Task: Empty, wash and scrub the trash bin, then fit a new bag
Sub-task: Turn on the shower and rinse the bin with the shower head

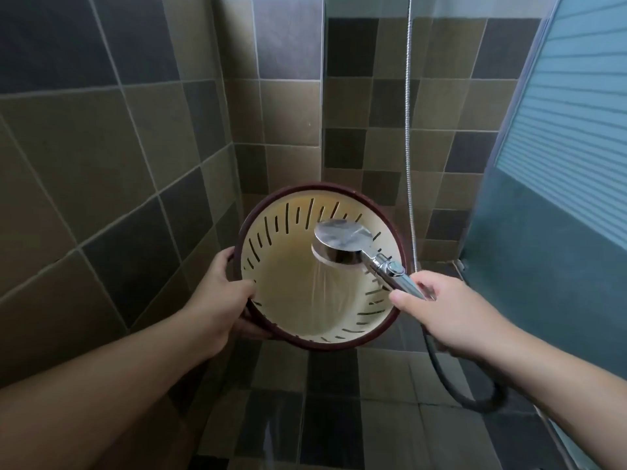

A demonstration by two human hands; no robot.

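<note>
**Rinse under way, scrub and new bag still ahead**

Your right hand point(441, 317) is curled round the chrome handle of the shower head point(342, 240), thumb along the near side, with the face of the head pointing down into the bin. Your left hand point(220, 293) grips the left rim of the trash bin point(295, 283): the thumb lies over the inner edge and the fingers wrap underneath, out of sight. You are holding the bin up off the floor, tipped so its mouth faces you, and it sits between your two hands in the middle of the view.

Judging by what shows, the emptying is done: the cream inside looks bare, with no rubbish in it. Water point(322, 293) is falling from the head onto the lower inner wall, so you are in the washing step. No brush, sponge or soap is visible, so I judge the scrubbing is yet to come, and no new bag is in view either.

Moving outward, the bin's dark red rim is close to the shower head, which hangs just inside the mouth near the right edge; watch that it does not knock the rim as you sweep. The slots in the wall will let water through toward your arms. The hose point(475, 398) loops under your right wrist. The tiled wall point(101, 147) closes in on the left and behind, the glass panel point(559, 164) on the right; the floor point(339, 418) below gives you the open room.
</note>
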